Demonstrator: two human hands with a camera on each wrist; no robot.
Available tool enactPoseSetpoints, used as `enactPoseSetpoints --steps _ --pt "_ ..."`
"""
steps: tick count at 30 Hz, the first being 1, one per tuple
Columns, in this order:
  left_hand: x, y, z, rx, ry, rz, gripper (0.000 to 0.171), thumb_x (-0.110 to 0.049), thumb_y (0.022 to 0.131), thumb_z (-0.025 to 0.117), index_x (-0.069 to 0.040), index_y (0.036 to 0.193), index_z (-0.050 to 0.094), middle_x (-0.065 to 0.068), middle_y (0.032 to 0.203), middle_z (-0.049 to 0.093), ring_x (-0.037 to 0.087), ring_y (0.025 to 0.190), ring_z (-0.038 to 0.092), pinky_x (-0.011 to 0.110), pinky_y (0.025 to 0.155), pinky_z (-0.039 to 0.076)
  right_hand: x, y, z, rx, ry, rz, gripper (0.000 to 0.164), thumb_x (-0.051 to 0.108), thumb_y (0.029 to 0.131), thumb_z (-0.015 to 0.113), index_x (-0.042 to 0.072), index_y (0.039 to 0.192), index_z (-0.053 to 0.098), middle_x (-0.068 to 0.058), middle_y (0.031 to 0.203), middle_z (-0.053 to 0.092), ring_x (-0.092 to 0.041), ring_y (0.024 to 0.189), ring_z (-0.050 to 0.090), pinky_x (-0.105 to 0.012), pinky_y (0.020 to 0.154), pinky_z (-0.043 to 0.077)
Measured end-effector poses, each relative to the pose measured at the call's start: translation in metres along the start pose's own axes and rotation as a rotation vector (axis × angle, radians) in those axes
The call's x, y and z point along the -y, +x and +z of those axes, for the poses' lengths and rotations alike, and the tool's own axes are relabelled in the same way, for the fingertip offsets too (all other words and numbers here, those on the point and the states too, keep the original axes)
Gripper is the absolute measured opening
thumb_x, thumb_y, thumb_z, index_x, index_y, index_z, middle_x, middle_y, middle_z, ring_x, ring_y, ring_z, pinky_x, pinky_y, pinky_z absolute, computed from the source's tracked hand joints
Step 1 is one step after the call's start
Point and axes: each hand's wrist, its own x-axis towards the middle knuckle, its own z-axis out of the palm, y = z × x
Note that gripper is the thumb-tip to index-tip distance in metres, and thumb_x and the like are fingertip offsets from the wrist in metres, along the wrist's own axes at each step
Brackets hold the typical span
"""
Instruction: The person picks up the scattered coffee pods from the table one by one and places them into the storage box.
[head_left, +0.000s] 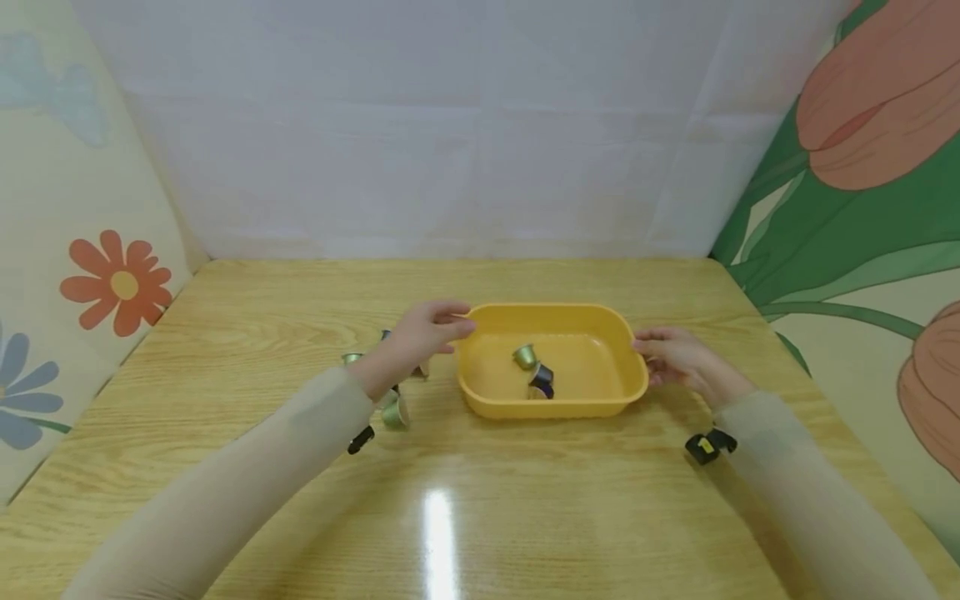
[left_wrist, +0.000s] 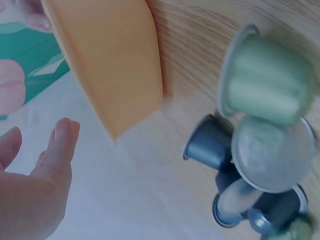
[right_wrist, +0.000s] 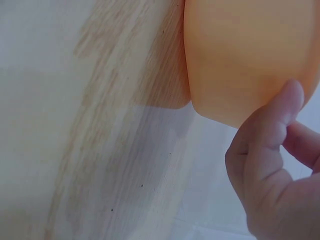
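Note:
A yellow plastic basin (head_left: 555, 408) sits on the table with a green coffee capsule (head_left: 525, 357) and dark capsules (head_left: 542, 374) inside. My left hand (head_left: 431, 333) is beside the basin's left end; in the left wrist view its fingers (left_wrist: 61, 142) are extended, with a gap to the basin wall. At the right end, my right hand (head_left: 678, 358) holds the rim, its bent fingers (right_wrist: 265, 125) against the outer wall. Loose coffee capsules lie by the left forearm, partly hidden by it: a pale green one (left_wrist: 270, 80), a dark blue one (left_wrist: 210, 142) and several others.
The wooden table (head_left: 525, 508) meets a white sheet (head_left: 450, 150) at the back. Flower-printed panels (head_left: 120, 283) stand on both sides. Black wrist gear (head_left: 708, 447) shows at the right wrist, and another black piece (head_left: 361, 440) by the left.

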Motion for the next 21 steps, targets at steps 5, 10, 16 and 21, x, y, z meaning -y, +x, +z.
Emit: enactPoseSetpoints --steps 5,10,16,21 --pt "0.006 -0.009 -0.012 -0.036 0.031 0.006 0.05 -0.022 0.1 0.057 -0.002 0.144 0.043 0.018 0.138 0.052 0.032 0.124 0.052 0.047 0.099 0.047 0.0 0.0 0.0 -0.003 -0.012 0.006 0.039 0.01 0.102 0.048 -0.01 0.134 0.039 0.0 0.082 0.06 -0.008 0.061 0.056 -0.021 0.054 0.051" --pt "0.012 -0.019 -0.019 -0.049 0.054 0.032 0.048 -0.021 0.101 0.057 0.001 0.142 0.045 0.02 0.137 0.052 0.034 0.123 0.053 0.049 0.099 0.046 -0.001 -0.001 -0.001 -0.002 -0.012 0.003 0.042 0.01 0.102 0.048 -0.012 0.136 0.037 0.0 0.082 0.06 -0.008 0.062 0.057 -0.022 0.055 0.052" --pt "0.019 -0.035 -0.03 -0.072 0.113 0.049 0.049 -0.023 0.101 0.055 0.002 0.142 0.044 0.022 0.137 0.051 0.037 0.123 0.051 0.048 0.098 0.047 -0.003 0.0 -0.002 -0.006 -0.01 0.004 0.045 0.01 0.102 0.047 -0.012 0.139 0.033 0.001 0.083 0.06 -0.008 0.062 0.057 -0.022 0.055 0.052" --pt "0.023 -0.046 -0.043 -0.108 0.15 0.062 0.052 -0.026 0.101 0.055 0.001 0.144 0.042 0.022 0.137 0.052 0.039 0.119 0.052 0.05 0.097 0.046 -0.002 0.0 0.0 -0.003 -0.014 0.004 0.047 0.011 0.103 0.047 -0.012 0.141 0.031 0.001 0.083 0.06 -0.008 0.063 0.056 -0.021 0.055 0.051"
